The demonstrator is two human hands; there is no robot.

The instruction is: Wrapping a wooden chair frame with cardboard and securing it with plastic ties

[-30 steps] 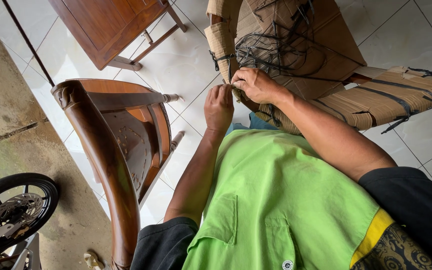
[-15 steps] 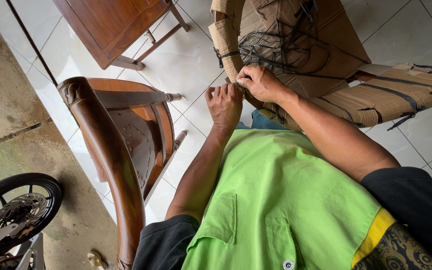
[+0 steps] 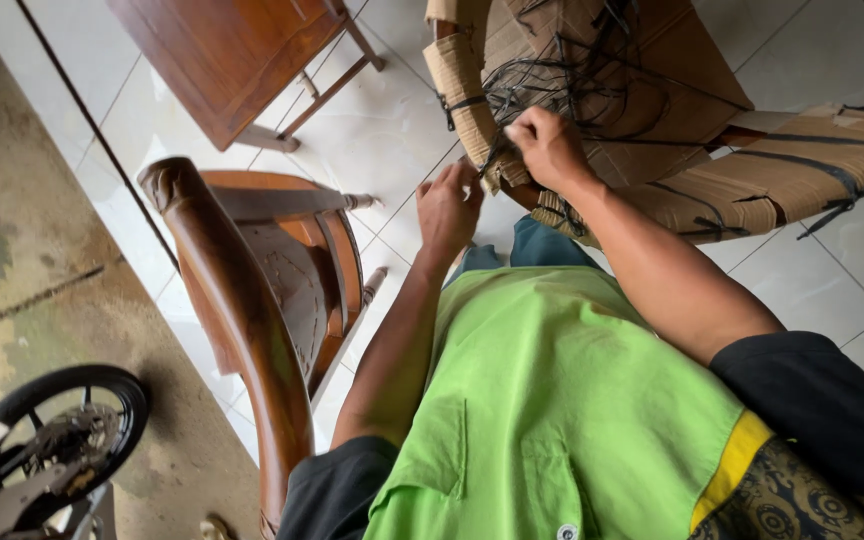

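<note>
Cardboard-wrapped furniture (image 3: 592, 90), twelve o'clock: black strapping (image 3: 512, 100) being worked at. Right hand (image 3: 549, 145) clamped on straps; left hand (image 3: 449, 205) beside, pinching a strand. A firmer pull is judged needed next.

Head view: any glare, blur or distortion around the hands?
Head view: soft daylight, mild sheen on the white floor tiles; left hand and right hand reasonably sharp at the cardboard-wrapped bundle; wide-angle stretch bends the wooden chair near the edge.

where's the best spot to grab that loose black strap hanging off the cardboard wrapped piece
Probably at the free strap end on the wrapped piece's near edge, coming from the person's side. It dangles clear of the cardboard there, between the left hand and right hand; farther up, the straps tangle.
</note>
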